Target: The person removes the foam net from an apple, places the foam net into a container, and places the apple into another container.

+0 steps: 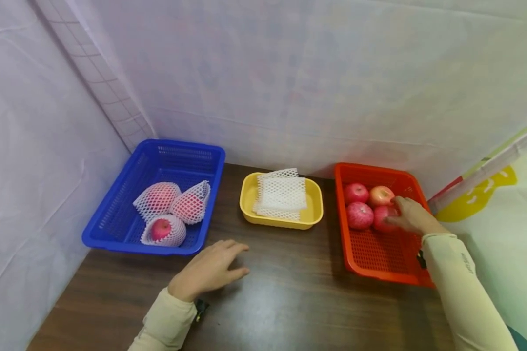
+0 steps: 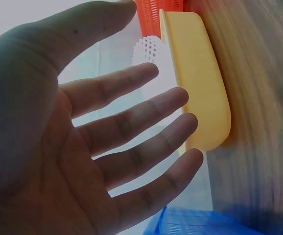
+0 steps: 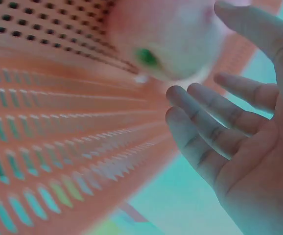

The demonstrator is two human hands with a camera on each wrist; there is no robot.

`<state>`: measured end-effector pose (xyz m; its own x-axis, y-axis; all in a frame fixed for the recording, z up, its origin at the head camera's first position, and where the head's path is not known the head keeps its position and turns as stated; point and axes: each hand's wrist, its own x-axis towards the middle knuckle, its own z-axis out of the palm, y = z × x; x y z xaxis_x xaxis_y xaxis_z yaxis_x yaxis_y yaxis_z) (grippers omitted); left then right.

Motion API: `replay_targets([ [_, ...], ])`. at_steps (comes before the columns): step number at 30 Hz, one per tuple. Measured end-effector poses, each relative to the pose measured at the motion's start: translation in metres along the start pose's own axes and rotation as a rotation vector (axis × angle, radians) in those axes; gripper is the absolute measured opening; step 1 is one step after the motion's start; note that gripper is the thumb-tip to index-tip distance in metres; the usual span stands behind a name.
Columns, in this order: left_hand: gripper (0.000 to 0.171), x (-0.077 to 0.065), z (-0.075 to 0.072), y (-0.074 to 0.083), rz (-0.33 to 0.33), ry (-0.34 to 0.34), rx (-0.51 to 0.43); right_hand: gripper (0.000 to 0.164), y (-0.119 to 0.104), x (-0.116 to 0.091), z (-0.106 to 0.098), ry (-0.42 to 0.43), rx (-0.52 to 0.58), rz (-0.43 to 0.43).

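My right hand [image 1: 414,215] reaches into the red basket [image 1: 351,261], its fingers spread beside the nearest of several bare apples [image 1: 383,219]. In the right wrist view an apple [image 3: 168,41] lies close to the fingertips [image 3: 176,93]; whether they touch it I cannot tell. My left hand [image 1: 212,267] hovers above the table with nothing in it, between the blue basket and the yellow tray. Straight, parted fingers show in the left wrist view, in front of the yellow tray [image 2: 200,78]. White foam nets [image 1: 282,195] lie stacked in that tray.
At the left stands a blue basket [image 1: 114,241] holding three apples in foam nets [image 1: 191,204]. The brown wooden table [image 1: 285,282] carries all the containers. White cloth [image 1: 290,87] hangs behind them and along the left side.
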<state>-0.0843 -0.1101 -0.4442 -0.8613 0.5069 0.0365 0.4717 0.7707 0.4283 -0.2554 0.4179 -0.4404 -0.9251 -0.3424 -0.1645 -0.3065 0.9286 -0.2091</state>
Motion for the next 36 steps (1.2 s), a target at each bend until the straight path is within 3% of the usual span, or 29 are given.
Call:
replay_targets([
  [4,0.05,0.002,-0.003,0.001,0.016,0.008,-0.001,0.059,-0.026,-0.016,-0.016,0.07,0.0,-0.04],
  [11,0.049,0.006,-0.009,0.001,0.032,0.032,0.02,0.043,-0.097,-0.052,-0.027,0.265,0.045,-0.111],
  [17,0.05,0.009,-0.008,0.002,0.018,0.016,0.012,0.04,-0.14,-0.073,-0.002,0.401,0.022,-0.194],
  [29,0.051,0.01,-0.002,0.006,0.019,0.0,-0.018,0.039,-0.199,-0.096,0.069,0.485,0.153,-0.291],
  [36,0.049,0.012,-0.002,0.007,0.04,0.017,-0.032,0.038,-0.211,-0.099,0.077,0.518,0.199,-0.299],
])
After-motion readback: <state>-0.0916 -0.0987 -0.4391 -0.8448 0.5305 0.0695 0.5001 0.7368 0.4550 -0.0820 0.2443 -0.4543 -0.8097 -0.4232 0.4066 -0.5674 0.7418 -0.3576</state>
